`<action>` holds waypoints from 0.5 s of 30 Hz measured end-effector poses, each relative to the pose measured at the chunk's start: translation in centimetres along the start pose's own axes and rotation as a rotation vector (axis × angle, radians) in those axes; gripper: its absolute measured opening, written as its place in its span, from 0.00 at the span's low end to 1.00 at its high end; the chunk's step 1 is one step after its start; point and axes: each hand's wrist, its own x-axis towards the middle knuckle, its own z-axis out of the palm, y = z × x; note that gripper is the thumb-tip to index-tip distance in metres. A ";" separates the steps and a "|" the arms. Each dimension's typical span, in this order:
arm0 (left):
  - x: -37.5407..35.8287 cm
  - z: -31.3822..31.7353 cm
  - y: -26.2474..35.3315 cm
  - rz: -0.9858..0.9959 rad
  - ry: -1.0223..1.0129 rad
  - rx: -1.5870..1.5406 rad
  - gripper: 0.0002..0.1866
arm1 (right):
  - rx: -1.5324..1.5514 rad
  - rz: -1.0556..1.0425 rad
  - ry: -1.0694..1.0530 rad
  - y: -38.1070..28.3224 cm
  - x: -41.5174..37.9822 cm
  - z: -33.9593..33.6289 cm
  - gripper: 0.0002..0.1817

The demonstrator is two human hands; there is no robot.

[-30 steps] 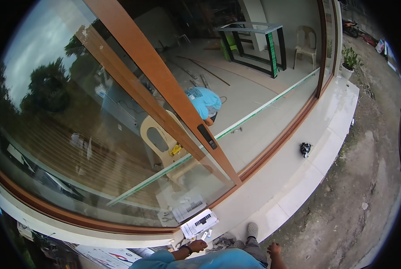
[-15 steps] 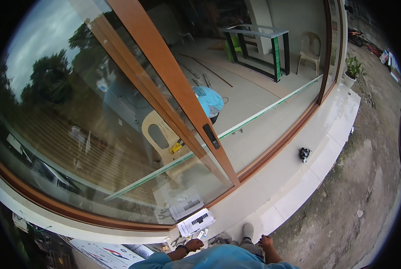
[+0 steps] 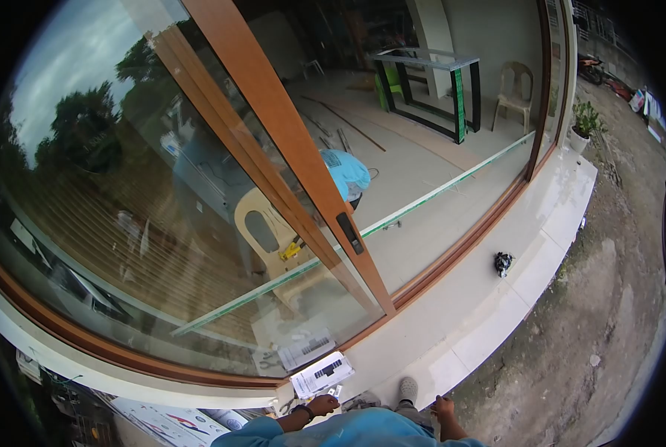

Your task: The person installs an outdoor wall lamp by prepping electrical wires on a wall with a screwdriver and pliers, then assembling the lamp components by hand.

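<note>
Person crouched on the tiled ledge outside a sliding glass door.
Left hand (image 3: 322,404), wristband on the wrist, rests closed beside small packets (image 3: 335,391) at the ledge (image 3: 452,313) edge near the door frame (image 3: 288,141), just below a barcoded white box (image 3: 322,374); whether it grips anything cannot be told. Right hand (image 3: 444,407) sits near the knee, fingers curled, holding nothing visible. A grey shoe (image 3: 407,389) lies between the hands.

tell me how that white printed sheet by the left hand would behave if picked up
The white printed sheet lies flat and thin on the ledge, so it probably weighs little and would flop when lifted by one edge. Being so thin, it may slide easily on the smooth tile. The left hand is just beside it.
</note>
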 end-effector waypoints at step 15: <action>-4.4 1.8 -4.1 0.029 0.077 -0.068 0.25 | -0.154 -0.024 -0.077 2.7 2.3 1.1 0.19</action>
